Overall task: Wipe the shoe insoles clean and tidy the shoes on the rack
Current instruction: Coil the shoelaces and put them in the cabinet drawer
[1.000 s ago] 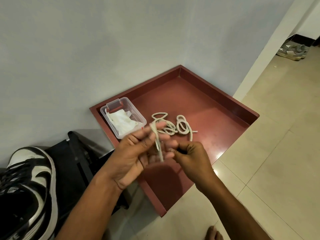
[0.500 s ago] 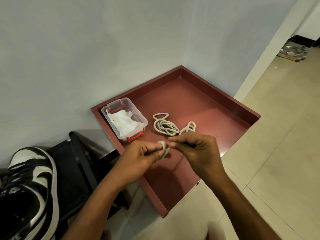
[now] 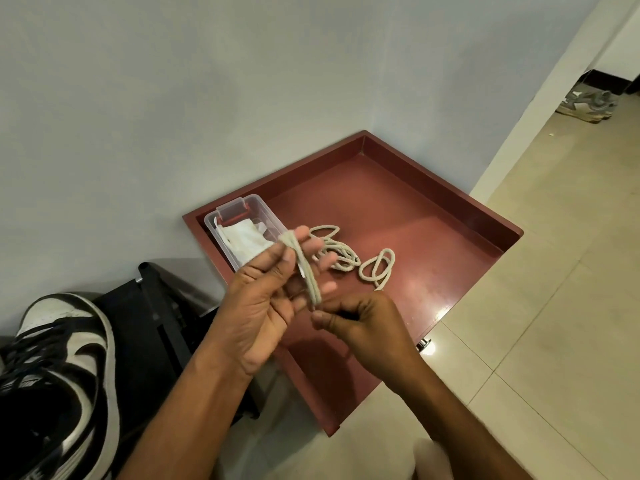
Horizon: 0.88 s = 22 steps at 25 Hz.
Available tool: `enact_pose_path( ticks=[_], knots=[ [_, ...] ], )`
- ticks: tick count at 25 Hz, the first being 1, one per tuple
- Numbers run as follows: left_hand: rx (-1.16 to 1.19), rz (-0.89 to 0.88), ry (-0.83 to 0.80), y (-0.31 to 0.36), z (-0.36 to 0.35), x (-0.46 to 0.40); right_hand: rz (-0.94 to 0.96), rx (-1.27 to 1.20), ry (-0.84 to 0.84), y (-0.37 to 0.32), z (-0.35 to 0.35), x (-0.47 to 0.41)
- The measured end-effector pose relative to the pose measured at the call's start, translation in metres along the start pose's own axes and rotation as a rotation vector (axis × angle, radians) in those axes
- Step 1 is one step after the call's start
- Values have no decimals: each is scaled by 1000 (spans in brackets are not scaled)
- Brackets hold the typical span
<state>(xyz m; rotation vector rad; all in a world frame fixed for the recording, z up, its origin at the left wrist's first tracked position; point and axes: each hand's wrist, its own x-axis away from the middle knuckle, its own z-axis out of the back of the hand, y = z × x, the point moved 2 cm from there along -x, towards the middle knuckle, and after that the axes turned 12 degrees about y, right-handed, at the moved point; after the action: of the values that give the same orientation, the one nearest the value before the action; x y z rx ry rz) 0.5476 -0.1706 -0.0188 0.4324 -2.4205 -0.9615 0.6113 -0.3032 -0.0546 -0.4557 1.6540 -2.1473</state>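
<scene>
- Since a moment ago the left hand (image 3: pixel 266 299) has spread its fingers again, and the folded beige cord shoelace (image 3: pixel 304 268) lies stretched over them.
- The right hand (image 3: pixel 360 323) pinches, probably, its lower end.
- More loops of shoelace (image 3: pixel 377 265) stay in the dark red square tray (image 3: pixel 433 216); the insoles are not wiped yet.

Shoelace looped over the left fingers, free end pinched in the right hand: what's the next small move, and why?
Probably one more turn: the right hand carries its pinched end up around the left hand's spread fingers. The shoelace already lies there in a few parallel loops, with the end still loose, so the coil looks unfinished. The other laces lie coiled in the red tray.
</scene>
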Motion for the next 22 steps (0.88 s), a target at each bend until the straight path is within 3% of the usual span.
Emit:
enact_pose_path(
  ticks=[2, 4, 6, 9, 12, 15, 19, 22],
  knots=[
    [-117, -146, 104, 1, 11, -8, 87, 106, -53, -1, -2, 1],
    [-418, -290, 151, -2, 23, -12, 218, 126, -40, -7, 2, 0],
    [-707, -303, 13, -9, 29, -14, 289, 45, 46, -12, 10, -4],
    [-925, -102, -259, -17, 28, -8, 306, -24, 215, -12, 27, -14],
    [-767, 130, -347, -14, 17, 5, 85, -153, 297, -5, 33, -16],
    [-372, 203, -339, -9, 3, 14, -108, -208, 188, 0, 22, -9],
    [68, 46, -24, -2, 6, -6, -106, 7, -2, 3, 5, -2],
    [-43, -124, 126, -1, 18, -15, 53, 187, -107, -2, 3, -1]
  ],
)
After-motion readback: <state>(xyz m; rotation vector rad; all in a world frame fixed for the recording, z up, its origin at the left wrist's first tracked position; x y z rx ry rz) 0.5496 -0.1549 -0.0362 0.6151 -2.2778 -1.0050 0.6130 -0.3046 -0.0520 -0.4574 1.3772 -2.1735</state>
